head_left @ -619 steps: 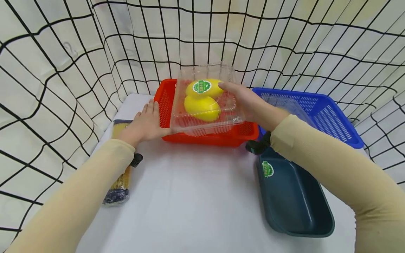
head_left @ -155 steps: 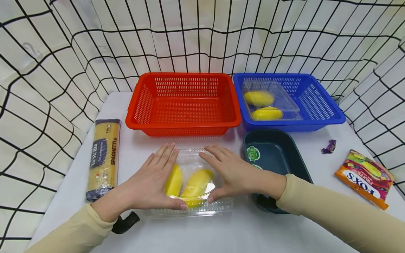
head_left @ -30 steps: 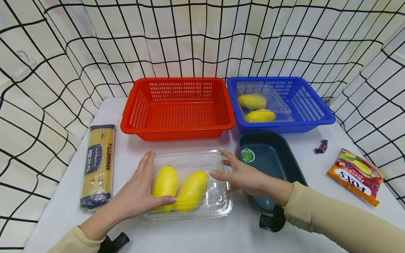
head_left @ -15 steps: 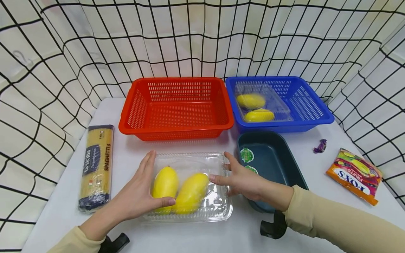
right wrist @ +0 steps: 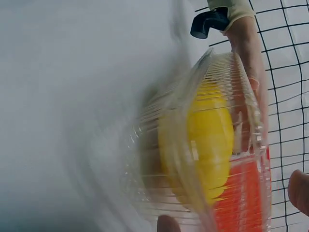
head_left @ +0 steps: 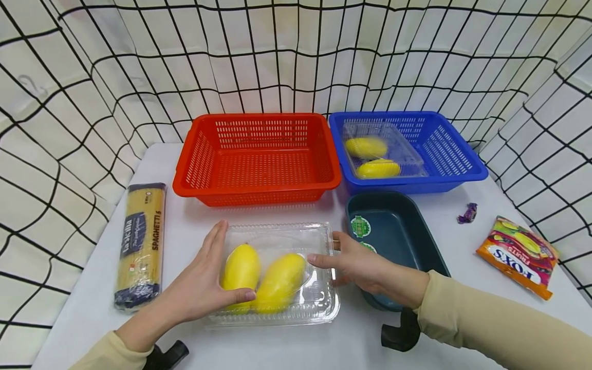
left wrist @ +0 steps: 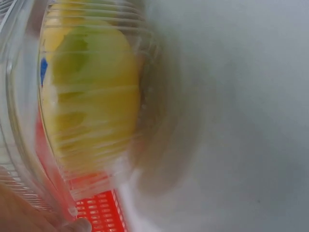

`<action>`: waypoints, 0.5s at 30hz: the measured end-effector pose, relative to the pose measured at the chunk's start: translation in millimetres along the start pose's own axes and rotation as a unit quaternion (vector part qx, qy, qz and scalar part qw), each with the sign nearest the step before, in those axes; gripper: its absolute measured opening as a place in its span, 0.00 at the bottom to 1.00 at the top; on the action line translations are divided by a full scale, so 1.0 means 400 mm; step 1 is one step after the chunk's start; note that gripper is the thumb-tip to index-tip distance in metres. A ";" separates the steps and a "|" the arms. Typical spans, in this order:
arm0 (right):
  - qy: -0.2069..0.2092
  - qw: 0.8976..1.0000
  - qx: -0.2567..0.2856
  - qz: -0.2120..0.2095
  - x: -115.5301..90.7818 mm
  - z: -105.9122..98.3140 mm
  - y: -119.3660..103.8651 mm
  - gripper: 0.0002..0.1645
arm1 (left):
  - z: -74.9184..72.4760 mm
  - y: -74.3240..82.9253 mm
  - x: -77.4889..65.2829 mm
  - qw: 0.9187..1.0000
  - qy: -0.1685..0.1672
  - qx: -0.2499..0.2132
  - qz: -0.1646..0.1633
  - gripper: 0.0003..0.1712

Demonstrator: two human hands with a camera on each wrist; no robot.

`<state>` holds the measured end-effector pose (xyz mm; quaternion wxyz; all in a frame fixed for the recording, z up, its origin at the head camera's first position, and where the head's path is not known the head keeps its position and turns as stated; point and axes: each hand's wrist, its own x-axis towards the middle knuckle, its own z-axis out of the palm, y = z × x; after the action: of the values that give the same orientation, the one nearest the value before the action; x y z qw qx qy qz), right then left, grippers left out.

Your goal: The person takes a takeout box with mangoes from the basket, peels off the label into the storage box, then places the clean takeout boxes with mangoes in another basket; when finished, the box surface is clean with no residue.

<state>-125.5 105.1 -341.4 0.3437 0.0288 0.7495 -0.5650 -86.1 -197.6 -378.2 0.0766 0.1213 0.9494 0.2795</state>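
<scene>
A clear plastic clamshell box (head_left: pixel 314 288) with two yellow mangoes (head_left: pixel 279 282) in it lies in front of the red basket. My left hand (head_left: pixel 199 277) holds its left side, thumb over the front corner, other fingers along the edge. On the right side, my right hand (head_left: pixel 358 264) grips the box with thumb above and fingers beside the rim. One mango (left wrist: pixel 94 92) shows through the ribbed wall in the left wrist view. In the right wrist view a mango (right wrist: pixel 205 145) is seen through the box's side, with my fingertips at the bottom and right edges.
Behind stand a red basket (head_left: pixel 259 198) and a blue basket (head_left: pixel 455 159), the blue one with another mango box (head_left: pixel 407 149). A dark green tub (head_left: pixel 402 236) bears green stickers. Spaghetti (head_left: pixel 141 246) lies left; a wrapped candy (head_left: pixel 468 213) and Fox's bag (head_left: pixel 518 257) lie right.
Earlier my right hand held the box over the red basket; then both hands pressed on it. A second green sticker has appeared in the tub. In the last second the box has barely shifted.
</scene>
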 end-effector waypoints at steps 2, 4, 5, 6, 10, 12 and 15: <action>0.010 1.000 0.007 -0.006 -0.003 0.003 -0.002 0.54 | 0.000 -0.004 -0.003 1.000 0.001 -0.002 0.003 0.82; 0.019 1.000 0.012 -0.010 -0.006 0.008 -0.004 0.54 | -0.001 -0.008 -0.007 1.000 0.000 -0.005 0.003 0.81; 0.024 1.000 0.015 -0.013 -0.007 0.011 -0.004 0.54 | -0.001 -0.010 -0.008 1.000 -0.001 -0.007 0.002 0.81; 0.026 0.999 0.019 -0.017 -0.008 0.015 -0.004 0.54 | -0.001 -0.012 -0.009 1.000 -0.001 -0.008 0.002 0.80; 0.036 0.998 0.031 -0.029 -0.012 0.030 -0.006 0.56 | 0.000 -0.019 -0.011 1.000 -0.002 -0.014 -0.002 0.79; 0.039 0.998 0.038 -0.035 -0.013 0.036 -0.007 0.57 | 0.001 -0.023 -0.011 1.000 -0.001 -0.016 -0.002 0.78; 0.035 0.997 0.050 -0.038 -0.014 0.043 -0.009 0.57 | 0.004 -0.026 -0.013 1.000 -0.001 -0.024 -0.004 0.77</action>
<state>-114.4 90.7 -337.7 0.2938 0.0375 0.7324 -0.6131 -82.7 -206.5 -384.9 0.0815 0.1161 0.9426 0.3023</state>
